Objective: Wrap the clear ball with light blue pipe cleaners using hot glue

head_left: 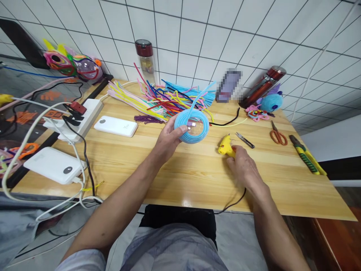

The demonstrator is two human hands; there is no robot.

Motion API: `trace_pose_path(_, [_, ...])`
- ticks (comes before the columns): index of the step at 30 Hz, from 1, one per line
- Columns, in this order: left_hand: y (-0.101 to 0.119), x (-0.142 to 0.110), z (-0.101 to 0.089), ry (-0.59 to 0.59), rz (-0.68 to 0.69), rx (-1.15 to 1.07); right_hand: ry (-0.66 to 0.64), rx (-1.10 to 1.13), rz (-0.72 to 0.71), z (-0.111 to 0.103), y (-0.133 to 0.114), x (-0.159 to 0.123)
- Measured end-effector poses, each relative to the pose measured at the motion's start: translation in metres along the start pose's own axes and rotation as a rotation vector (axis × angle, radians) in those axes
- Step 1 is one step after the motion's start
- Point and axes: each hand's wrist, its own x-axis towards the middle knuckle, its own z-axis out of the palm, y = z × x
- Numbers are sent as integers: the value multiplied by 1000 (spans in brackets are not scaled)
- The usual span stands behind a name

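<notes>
My left hand (pixel 168 138) grips a clear rounded plastic piece with light-blue pipe cleaner (pixel 180 131) wound round it in rings, the thumb across the front. One loose end of the pipe cleaner sticks up to the right. On the right, my right hand (pixel 243 165) is closed round the handle of a yellow hot glue gun (pixel 225 146), whose nozzle points up and away. Its black cord (pixel 234 206) runs down over the table's front edge. Small thread snips (pixel 245 140) lie just beyond the glue gun.
A heap of coloured pipe cleaners (pixel 169 99) lies at the back, before a glass bottle (pixel 147 64). Orange-handled scissors (pixel 278 136), green-and-yellow pliers (pixel 306 156) and a blue fuzzy figure (pixel 270 102) are right. Left are power banks (pixel 115 126) and a power strip (pixel 87 116) with cables.
</notes>
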Motion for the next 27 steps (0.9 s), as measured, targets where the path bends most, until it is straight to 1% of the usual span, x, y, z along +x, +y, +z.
trace_pose_path(1, [0,0,0,3,3,4,33,99,-18,-2,4,-1])
trace_pose_path(3, [-1,1,-1,17,21,23,123,331,-99,-9,9,-5])
trace_pose_path(5, [-2,1,-2,40,41,39,185,596,-198,-20,7,-12])
trace_pose_path(7, [-4,2,-2,54,45,43,150,828,-300,-34,-3,-19])
trace_pose_path(9, [-4,2,-2,61,29,30,93,952,-406,-48,-16,-25])
trace_pose_path(11, [-4,3,-2,70,0,12,60,988,-484,-60,-30,-27])
trace_pose_path(14, [-3,2,-2,71,-31,12,14,975,-534,-68,-45,-23])
trace_pose_path(16, [-3,3,-3,71,-39,22,-23,963,-546,-67,-49,-19])
trace_pose_path(19, [-4,2,-3,91,-44,32,-62,969,-551,-60,-50,-13])
trace_pose_path(23, [-4,1,-1,75,-50,57,-72,1012,-535,-51,-48,-12])
trace_pose_path(27, [-3,-1,1,64,-55,67,-92,1003,-528,-48,-48,-14])
